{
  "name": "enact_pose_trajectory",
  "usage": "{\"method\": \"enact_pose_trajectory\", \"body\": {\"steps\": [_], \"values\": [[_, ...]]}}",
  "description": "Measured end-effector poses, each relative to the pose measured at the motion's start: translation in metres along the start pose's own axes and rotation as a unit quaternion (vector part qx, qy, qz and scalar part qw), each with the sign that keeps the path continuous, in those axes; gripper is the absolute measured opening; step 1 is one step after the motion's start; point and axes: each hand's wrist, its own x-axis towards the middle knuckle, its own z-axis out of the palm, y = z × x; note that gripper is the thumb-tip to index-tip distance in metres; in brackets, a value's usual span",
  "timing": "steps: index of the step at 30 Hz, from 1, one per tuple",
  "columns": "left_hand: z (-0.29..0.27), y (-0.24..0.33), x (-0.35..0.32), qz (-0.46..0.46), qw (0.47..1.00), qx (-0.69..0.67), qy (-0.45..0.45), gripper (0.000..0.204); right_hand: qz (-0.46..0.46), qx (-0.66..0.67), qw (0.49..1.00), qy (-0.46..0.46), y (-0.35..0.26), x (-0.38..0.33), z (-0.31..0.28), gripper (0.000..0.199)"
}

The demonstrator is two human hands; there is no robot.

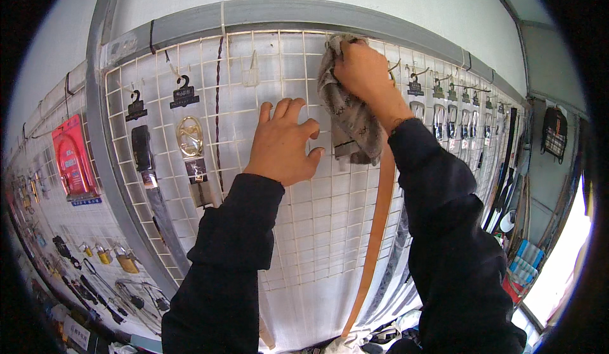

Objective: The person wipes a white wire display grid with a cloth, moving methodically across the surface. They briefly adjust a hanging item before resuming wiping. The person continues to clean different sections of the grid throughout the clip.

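A white wire grid panel (298, 211) fills the wall in front of me. High on it, my right hand (366, 72) is closed on a grey patterned cloth (352, 122), bunched at the top and hanging down over the wires. My left hand (282, 141) is lower and to the left, fingers spread and slightly bent, holding nothing; whether its fingertips touch the wires I cannot tell. Below the cloth hangs a tan strap (374, 246), its upper end hidden by the cloth and my right arm. A small clear holder (251, 75) hangs above my left hand.
Belts on black hangers (184, 94) hang at left, with a row of buckled belts (451, 116) at right. A grey metal frame (279, 13) borders the grid. Farther left are a red package (73, 157) and brass padlocks (127, 260); a black bag (555, 132) hangs far right.
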Motion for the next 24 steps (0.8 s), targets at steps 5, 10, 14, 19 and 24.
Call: {"method": "enact_pose_trajectory", "body": {"steps": [5,10,14,19,24], "values": [[0.006,0.002,0.001,-0.005,1.000,0.001,0.011,0.029,0.104,0.107,0.989,-0.008,-0.008,0.024,0.004,0.041],[0.002,0.008,0.007,-0.015,0.999,0.026,-0.017,0.050,0.241,0.312,0.916,0.079,-0.017,0.017,0.016,0.043],[0.000,0.008,0.007,-0.030,0.999,0.029,-0.025,0.046,0.266,0.397,0.876,0.065,-0.018,0.002,0.014,0.038],[0.005,0.002,0.005,-0.001,1.000,0.010,0.004,0.024,-0.039,0.015,0.999,0.010,0.015,-0.019,-0.001,0.023],[0.004,0.004,0.003,-0.002,1.000,0.013,0.016,0.022,-0.025,0.007,0.997,0.073,0.029,-0.024,-0.005,0.018]]}}
